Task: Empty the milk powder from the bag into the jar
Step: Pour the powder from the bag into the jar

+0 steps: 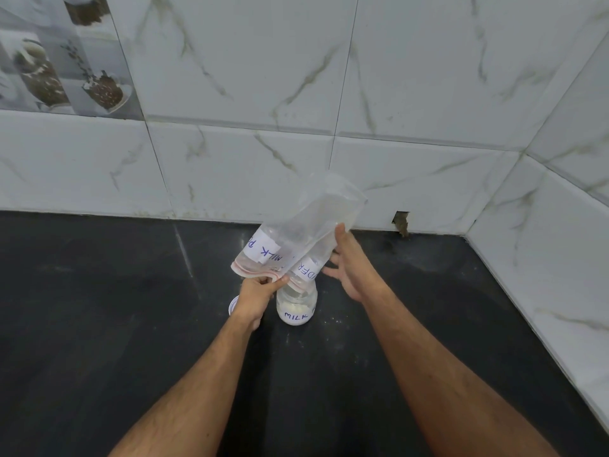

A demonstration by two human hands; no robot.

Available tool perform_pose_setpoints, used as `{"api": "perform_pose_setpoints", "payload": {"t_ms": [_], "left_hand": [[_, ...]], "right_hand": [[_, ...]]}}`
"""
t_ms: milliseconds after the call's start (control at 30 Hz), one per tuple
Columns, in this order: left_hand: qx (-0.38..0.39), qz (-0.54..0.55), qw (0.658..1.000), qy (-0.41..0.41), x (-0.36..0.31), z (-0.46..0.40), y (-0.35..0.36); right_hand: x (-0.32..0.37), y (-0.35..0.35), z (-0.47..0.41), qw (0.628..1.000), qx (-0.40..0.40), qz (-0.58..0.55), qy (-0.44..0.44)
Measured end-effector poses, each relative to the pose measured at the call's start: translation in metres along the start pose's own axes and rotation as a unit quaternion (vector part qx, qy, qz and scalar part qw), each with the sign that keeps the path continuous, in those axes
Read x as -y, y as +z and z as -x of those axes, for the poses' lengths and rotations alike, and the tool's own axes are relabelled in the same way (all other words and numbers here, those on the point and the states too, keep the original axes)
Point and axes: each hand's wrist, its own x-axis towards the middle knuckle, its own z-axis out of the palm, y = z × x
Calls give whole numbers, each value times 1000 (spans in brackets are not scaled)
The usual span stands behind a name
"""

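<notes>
A clear zip bag (306,225) with a white label reading "MILK POWDER" is turned upside down over a small clear jar (296,306). The jar stands on the dark counter and holds white powder; its label reads "MILK". The bag's pink zip mouth points down at the jar's opening. My left hand (260,291) pinches the zip edge just left of the jar. My right hand (349,262) has spread fingers against the bag's right side, its thumb touching the film. The bag looks nearly empty.
A white lid (233,305) lies on the counter behind my left wrist, partly hidden. Specks of powder dot the black counter (99,308) right of the jar. Marble-look tiled walls (395,94) close the back and right side, meeting in a corner.
</notes>
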Motion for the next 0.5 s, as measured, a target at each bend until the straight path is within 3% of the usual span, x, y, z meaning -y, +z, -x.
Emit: {"api": "perform_pose_setpoints", "payload": {"t_ms": [333, 500], "left_hand": [[16, 39, 999, 0, 4, -6, 0], [12, 39, 999, 14, 4, -7, 1]], "right_hand": [[-9, 9, 3, 999, 41, 4, 16], [-6, 17, 6, 999, 25, 32, -28]]}}
